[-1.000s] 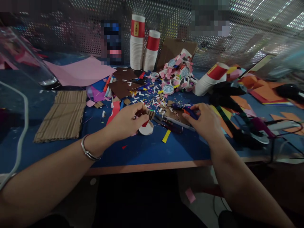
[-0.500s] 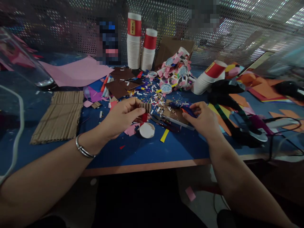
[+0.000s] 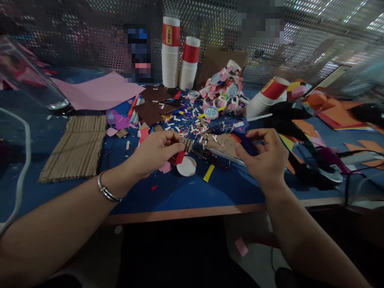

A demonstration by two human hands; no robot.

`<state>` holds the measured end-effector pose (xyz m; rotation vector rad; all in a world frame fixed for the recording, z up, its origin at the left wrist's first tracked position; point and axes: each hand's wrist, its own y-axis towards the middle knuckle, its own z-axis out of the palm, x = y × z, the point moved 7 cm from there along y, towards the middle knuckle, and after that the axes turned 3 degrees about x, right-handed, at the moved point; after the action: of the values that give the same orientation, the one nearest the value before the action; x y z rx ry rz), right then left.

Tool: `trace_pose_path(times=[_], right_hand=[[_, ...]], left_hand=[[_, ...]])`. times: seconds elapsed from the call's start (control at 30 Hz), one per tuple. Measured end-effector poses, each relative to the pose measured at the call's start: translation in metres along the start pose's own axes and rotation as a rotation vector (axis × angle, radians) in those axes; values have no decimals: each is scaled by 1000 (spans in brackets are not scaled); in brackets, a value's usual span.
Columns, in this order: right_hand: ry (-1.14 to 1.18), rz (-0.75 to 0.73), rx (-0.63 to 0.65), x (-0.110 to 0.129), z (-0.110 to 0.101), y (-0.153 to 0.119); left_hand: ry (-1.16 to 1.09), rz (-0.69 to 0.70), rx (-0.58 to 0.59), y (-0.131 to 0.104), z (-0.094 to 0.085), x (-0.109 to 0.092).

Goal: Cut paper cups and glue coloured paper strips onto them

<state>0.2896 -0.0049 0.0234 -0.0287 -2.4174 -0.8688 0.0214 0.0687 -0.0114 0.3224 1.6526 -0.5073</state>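
My left hand (image 3: 160, 154), with a metal bangle at the wrist, pinches a small piece of corrugated cardboard (image 3: 187, 144) with a red strip (image 3: 180, 157) at its lower edge. Just below it, a round white paper piece (image 3: 186, 166) lies on the table. My right hand (image 3: 265, 156) is closed around the handle of a blue hot glue gun (image 3: 223, 128), whose nozzle points left. A whitish glue stick (image 3: 260, 117) juts from the gun's rear. Beneath the gun lies a flat cardboard piece (image 3: 223, 145), and dark-handled scissors (image 3: 214, 157) rest beside it.
Paper scraps litter the blue table (image 3: 180, 196). Stacked paper cups (image 3: 171, 66) stand at the back beside a heap of small paper crafts (image 3: 226, 88). A corrugated sheet (image 3: 76, 148) lies left, pink paper (image 3: 99, 92) behind it. Black straps (image 3: 300, 140) and cables are at right.
My right hand has closed round the glue gun and lifted it slightly, moving a little right; its glue stick now shows. The cardboard in my left hand has tilted and shifted slightly right.
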Motion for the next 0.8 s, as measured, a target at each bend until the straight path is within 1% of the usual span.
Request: trace_pose_path(times=[0.13, 0.33, 0.6, 0.8], right_hand=[[-25, -113, -16, 16, -1, -6], [-36, -237, -29, 31, -3, -9], [-82, -303, -17, 36, -2, -10], [-70, -396, -74, 38, -2, -10]], left_hand=[[67, 2, 13, -1, 2, 0], [65, -10, -4, -2, 2, -2], [99, -12, 6, -3, 5, -3], [135, -46, 6, -5, 5, -3]])
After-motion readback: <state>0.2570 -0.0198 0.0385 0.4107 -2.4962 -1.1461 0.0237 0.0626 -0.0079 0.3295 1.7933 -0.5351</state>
